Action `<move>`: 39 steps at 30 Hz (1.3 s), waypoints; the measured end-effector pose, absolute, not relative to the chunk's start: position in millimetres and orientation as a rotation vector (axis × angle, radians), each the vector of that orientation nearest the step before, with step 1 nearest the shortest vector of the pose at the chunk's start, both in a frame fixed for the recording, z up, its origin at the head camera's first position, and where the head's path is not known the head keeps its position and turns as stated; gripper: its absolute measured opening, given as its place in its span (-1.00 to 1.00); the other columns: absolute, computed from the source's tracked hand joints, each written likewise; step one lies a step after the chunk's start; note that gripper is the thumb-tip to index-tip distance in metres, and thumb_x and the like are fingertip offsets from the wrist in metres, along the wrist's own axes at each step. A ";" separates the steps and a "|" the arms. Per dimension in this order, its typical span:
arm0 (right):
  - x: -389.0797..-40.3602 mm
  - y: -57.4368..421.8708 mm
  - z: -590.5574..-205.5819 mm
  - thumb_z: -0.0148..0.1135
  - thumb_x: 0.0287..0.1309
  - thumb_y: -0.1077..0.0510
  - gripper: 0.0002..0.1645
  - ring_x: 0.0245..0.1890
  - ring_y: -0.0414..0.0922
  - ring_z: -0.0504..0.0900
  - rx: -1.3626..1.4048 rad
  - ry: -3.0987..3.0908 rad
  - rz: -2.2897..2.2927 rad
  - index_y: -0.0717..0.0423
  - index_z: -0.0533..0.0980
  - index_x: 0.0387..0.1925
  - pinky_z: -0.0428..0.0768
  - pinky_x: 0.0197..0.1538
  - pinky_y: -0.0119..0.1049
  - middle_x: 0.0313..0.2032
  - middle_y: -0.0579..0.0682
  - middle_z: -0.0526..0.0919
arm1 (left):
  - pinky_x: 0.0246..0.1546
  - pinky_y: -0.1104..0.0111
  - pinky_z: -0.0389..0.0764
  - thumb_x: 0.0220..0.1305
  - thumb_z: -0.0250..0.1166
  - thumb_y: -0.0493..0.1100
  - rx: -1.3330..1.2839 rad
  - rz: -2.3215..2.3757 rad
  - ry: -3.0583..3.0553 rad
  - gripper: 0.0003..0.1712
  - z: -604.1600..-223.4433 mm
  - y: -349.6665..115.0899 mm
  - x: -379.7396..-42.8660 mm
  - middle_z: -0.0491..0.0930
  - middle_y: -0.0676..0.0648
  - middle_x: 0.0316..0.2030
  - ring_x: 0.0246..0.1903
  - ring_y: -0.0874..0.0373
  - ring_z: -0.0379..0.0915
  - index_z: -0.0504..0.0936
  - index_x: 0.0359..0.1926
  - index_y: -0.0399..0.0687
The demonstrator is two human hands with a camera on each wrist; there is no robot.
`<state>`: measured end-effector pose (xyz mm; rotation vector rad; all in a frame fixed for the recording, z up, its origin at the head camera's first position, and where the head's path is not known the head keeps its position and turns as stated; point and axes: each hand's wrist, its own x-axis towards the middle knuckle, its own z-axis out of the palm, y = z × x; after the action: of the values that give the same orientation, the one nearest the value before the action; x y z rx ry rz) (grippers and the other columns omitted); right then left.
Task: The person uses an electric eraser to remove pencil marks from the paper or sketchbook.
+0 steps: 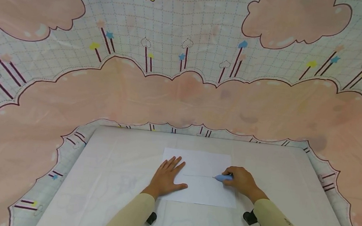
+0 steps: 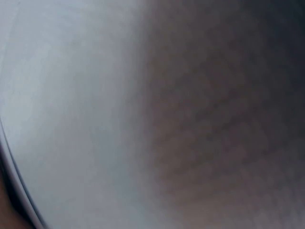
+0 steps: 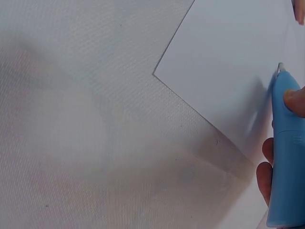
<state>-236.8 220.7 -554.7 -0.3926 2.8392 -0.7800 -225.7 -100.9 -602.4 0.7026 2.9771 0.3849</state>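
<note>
A white sheet of paper [image 1: 202, 193] lies on the pale table. Across its middle runs a faint thin line [image 1: 195, 176]. My left hand [image 1: 167, 178] rests on the sheet's left side with fingers spread. In my right hand [image 1: 243, 180] is a thick blue pen-shaped tool [image 3: 287, 167], its slim metal tip at the line's right end. The right wrist view shows the thumb [image 3: 295, 101] on the tool's upper side and fingertips curled round its other side. Blur in the left wrist view hides that hand's work.
The table [image 1: 109, 179] has a whitish cover and a straight back edge. Behind it hangs a patterned cloth [image 1: 182, 98] with clouds, which also shows along both table sides. Dark small devices [image 1: 250, 218] sit at both wrists.
</note>
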 end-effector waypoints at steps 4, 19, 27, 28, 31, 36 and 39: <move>-236.8 218.9 -554.8 0.50 0.01 0.13 -0.72 -0.18 -0.11 0.62 -0.397 2.838 -0.788 0.05 0.70 -0.17 0.61 0.08 0.03 -0.13 -0.04 0.71 | 0.52 0.03 -0.14 0.19 -0.01 0.57 0.701 0.387 2.974 0.05 -602.4 -101.0 -225.4 -0.11 0.03 0.57 0.55 0.04 -0.28 0.05 0.55 0.17; -237.0 221.4 -553.5 0.50 0.02 0.12 -0.72 -0.16 -0.09 0.62 -0.398 2.843 -0.768 0.05 0.70 -0.17 0.61 0.09 0.03 -0.12 -0.03 0.71 | 0.51 0.01 -0.09 0.19 0.02 0.57 0.718 0.389 2.996 0.05 -605.3 -101.8 -226.9 -0.07 0.01 0.56 0.55 0.01 -0.23 0.08 0.54 0.15; -236.1 227.4 -551.5 0.49 0.02 0.12 -0.71 -0.13 -0.06 0.63 -0.397 2.849 -0.758 0.07 0.69 -0.17 0.61 0.08 0.05 -0.10 0.00 0.72 | 0.52 0.03 -0.14 0.17 -0.02 0.60 0.706 0.384 2.993 0.07 -607.1 -102.7 -227.9 -0.11 0.04 0.57 0.55 0.05 -0.27 0.06 0.55 0.18; -236.1 228.2 -551.8 0.49 0.02 0.12 -0.71 -0.13 -0.05 0.63 -0.401 2.852 -0.755 0.07 0.69 -0.17 0.60 0.08 0.05 -0.10 0.01 0.72 | 0.52 0.03 -0.14 0.17 -0.03 0.60 0.707 0.387 2.995 0.07 -607.5 -102.9 -227.9 -0.11 0.04 0.57 0.55 0.05 -0.28 0.06 0.55 0.18; -235.8 229.3 -552.3 0.49 0.01 0.13 -0.71 -0.11 -0.03 0.64 -0.405 2.856 -0.756 0.07 0.69 -0.18 0.60 0.08 0.06 -0.09 0.03 0.72 | 0.52 0.04 -0.16 0.17 -0.03 0.61 0.702 0.392 2.990 0.07 -607.1 -103.3 -228.0 -0.12 0.05 0.57 0.55 0.06 -0.29 0.05 0.55 0.19; -236.0 226.9 -552.0 0.50 0.01 0.13 -0.72 -0.16 -0.07 0.62 -0.411 2.845 -0.776 0.07 0.69 -0.18 0.62 0.06 0.04 -0.13 -0.01 0.71 | 0.52 0.04 -0.18 0.17 -0.02 0.60 0.699 0.400 2.984 0.07 -607.0 -102.8 -228.0 -0.13 0.06 0.57 0.56 0.06 -0.31 0.04 0.55 0.19; -236.8 226.1 -553.1 0.50 0.01 0.12 -0.72 -0.20 -0.10 0.61 -0.422 2.843 -0.779 0.07 0.69 -0.18 0.62 0.05 0.03 -0.16 -0.03 0.71 | 0.52 0.04 -0.17 0.17 -0.01 0.59 0.699 0.394 2.983 0.07 -606.9 -102.3 -227.9 -0.13 0.06 0.57 0.56 0.06 -0.31 0.03 0.55 0.19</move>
<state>-236.8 226.1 -553.1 -0.4224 2.8433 -0.7794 -227.9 -102.3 -606.9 0.6988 2.9834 0.3943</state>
